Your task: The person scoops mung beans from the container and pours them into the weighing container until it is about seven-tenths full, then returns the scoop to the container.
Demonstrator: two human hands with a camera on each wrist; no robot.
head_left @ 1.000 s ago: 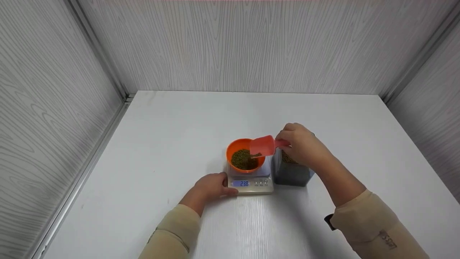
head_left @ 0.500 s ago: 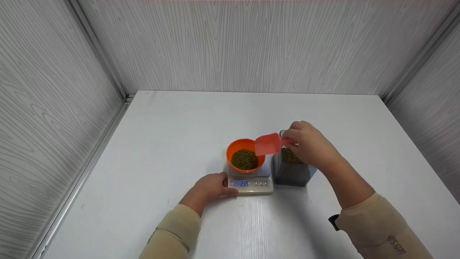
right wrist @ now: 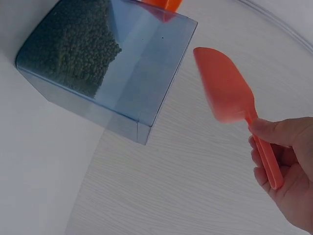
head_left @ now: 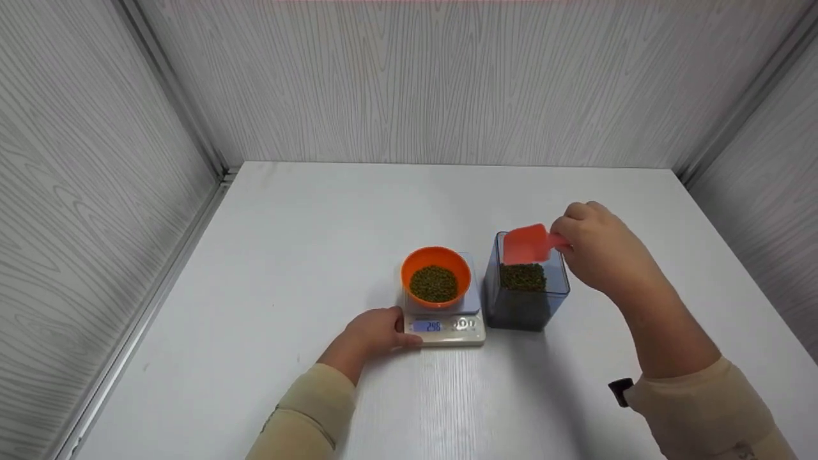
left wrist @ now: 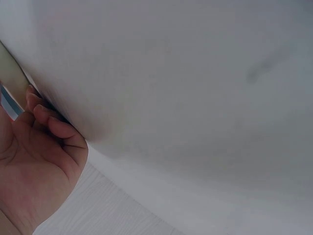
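Observation:
My right hand (head_left: 601, 249) grips the handle of a red plastic scoop (head_left: 525, 243), its blade over the square clear container (head_left: 516, 312). In the right wrist view the thumb lies along the scoop handle (right wrist: 270, 164) and the fingers curl behind it. Small dark green granules (right wrist: 73, 49) fill part of the container. To its left, an orange bowl (head_left: 414, 260) with green granules (head_left: 434, 284) sits on a white kitchen scale (head_left: 441, 339) with a lit display. My left hand (head_left: 374, 330) holds the scale's front left corner, thumb at the front, fingers curled along the side.
The container stands close against the scale's right side. Everything rests on a white table (head_left: 307, 230), with grey wood-grain panels (head_left: 409, 83) behind and at both sides.
My right hand has carried the scoop rightward from over the orange bowl to over the container. Granules no longer fall from it. The display digits have changed; my left hand stays put.

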